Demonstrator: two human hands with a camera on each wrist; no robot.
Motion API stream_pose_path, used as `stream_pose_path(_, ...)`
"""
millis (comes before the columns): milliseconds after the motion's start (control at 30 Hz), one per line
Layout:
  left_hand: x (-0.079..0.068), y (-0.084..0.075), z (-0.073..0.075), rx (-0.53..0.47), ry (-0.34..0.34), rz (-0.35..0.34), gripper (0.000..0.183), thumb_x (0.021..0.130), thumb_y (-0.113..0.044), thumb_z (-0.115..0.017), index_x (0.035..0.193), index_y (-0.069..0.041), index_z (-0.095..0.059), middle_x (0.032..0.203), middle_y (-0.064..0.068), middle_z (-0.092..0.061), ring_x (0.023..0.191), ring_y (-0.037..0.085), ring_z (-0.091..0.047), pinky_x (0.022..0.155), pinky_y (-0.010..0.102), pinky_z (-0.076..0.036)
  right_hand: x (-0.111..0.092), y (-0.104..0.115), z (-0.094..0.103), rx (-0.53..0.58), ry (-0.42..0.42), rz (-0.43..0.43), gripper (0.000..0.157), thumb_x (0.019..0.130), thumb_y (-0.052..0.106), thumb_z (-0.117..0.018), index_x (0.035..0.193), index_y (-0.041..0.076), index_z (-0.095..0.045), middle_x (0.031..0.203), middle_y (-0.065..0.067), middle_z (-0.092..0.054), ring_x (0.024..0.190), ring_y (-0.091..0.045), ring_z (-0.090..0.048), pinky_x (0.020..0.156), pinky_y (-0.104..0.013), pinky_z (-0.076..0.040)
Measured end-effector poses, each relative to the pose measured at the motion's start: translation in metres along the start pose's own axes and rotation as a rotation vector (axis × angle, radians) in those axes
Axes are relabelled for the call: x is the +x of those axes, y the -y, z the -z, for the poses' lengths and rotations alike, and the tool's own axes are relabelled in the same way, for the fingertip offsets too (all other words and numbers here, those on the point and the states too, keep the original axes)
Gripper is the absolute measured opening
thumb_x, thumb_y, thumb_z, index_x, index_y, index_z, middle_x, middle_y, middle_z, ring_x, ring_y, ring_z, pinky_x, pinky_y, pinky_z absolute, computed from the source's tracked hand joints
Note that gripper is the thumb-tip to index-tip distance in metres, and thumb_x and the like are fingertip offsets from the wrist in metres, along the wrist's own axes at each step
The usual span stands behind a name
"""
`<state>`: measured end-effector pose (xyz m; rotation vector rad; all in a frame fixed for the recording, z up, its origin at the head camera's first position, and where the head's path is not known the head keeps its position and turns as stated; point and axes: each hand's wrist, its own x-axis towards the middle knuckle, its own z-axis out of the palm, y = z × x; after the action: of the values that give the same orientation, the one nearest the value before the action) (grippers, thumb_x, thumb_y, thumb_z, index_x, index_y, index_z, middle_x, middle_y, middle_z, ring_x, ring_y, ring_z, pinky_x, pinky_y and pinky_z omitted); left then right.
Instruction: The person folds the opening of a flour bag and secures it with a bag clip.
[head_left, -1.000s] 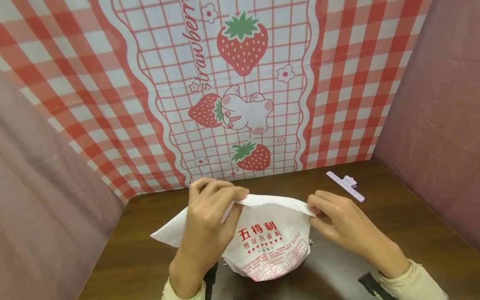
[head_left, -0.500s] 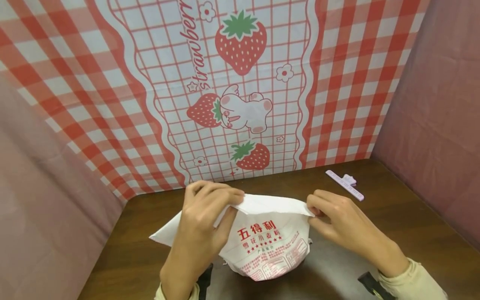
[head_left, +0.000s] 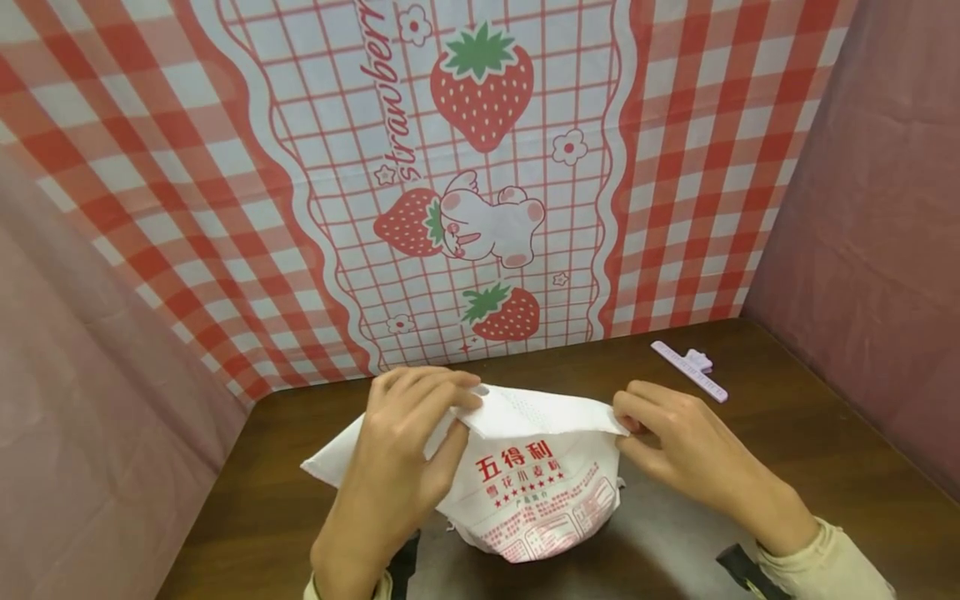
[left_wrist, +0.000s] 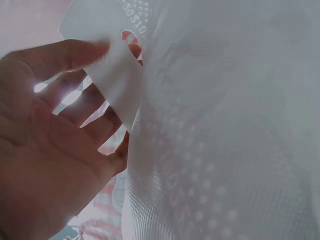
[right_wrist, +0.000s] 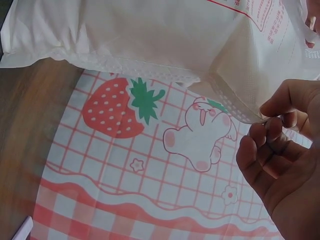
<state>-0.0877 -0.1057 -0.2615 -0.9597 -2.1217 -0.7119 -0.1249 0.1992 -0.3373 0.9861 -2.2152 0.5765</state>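
A white flour bag with red printing stands on the table, its top edge folded over toward the front. My left hand holds the fold left of the middle. In the left wrist view, the thumb of that left hand lies on one side of the bag's white flap and the fingers lie behind it. My right hand pinches the bag's right top corner between thumb and fingers; the right wrist view shows this right hand close. A loose white corner sticks out left, partly hidden by the left hand.
A pale purple bag clip lies at the back right of the brown table. Behind stands a red-and-white checked strawberry cloth, with pink cloth at both sides. A grey patch shows under the bag.
The folded strip along the bag's top has come farther down over the front and shows wider. My left hand has shifted slightly left; the right hand has stayed at its corner.
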Motion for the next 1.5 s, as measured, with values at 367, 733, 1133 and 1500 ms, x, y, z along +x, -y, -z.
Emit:
stream_pose_path(367,0.001,-0.008,-0.006,0.046,-0.041,-0.004,0.010,0.090,-0.019,-0.065,0.090,-0.011,-0.071,0.105,0.000,-0.072,0.100,0.019,-0.063,0.094,0.042,-0.040,-0.002,0.000,0.000,-0.026,-0.003,0.001,0.031,0.067,0.005,-0.070,0.077,0.020,-0.046,0.077,0.014,-0.038,0.068,0.002,-0.036,0.060,-0.010,-0.029)
stream_pose_path(733,-0.001,-0.015,-0.014,0.306,0.057,0.066,0.076,0.067,-0.059,-0.083,0.119,-0.006,-0.066,0.109,0.005,-0.071,0.100,0.023,-0.060,0.093,0.045,-0.039,-0.003,-0.001,-0.001,-0.024,-0.020,0.006,0.035,0.064,0.003,-0.073,0.077,0.021,-0.045,0.077,0.015,-0.037,0.067,0.002,-0.036,0.059,-0.011,-0.028)
stream_pose_path(1133,-0.005,-0.013,-0.016,0.352,0.103,0.053,0.046,0.067,-0.035,-0.091,0.099,-0.010,-0.068,0.084,0.002,-0.067,0.081,0.023,-0.059,0.085,0.042,-0.043,-0.003,0.002,0.003,-0.049,-0.003,-0.001,0.030,0.066,0.004,-0.069,0.078,0.021,-0.047,0.077,0.015,-0.039,0.067,0.002,-0.037,0.059,-0.011,-0.029)
stream_pose_path(1500,-0.005,-0.012,-0.012,0.271,0.119,0.053,0.028,0.077,-0.019,-0.086,0.099,-0.010,-0.070,0.089,-0.001,-0.070,0.082,0.018,-0.062,0.086,0.038,-0.042,-0.002,0.018,0.022,-0.087,0.074,-0.068,0.027,0.070,0.005,-0.064,0.090,0.021,-0.055,0.085,0.015,-0.048,0.074,0.003,-0.046,0.060,-0.012,-0.037)
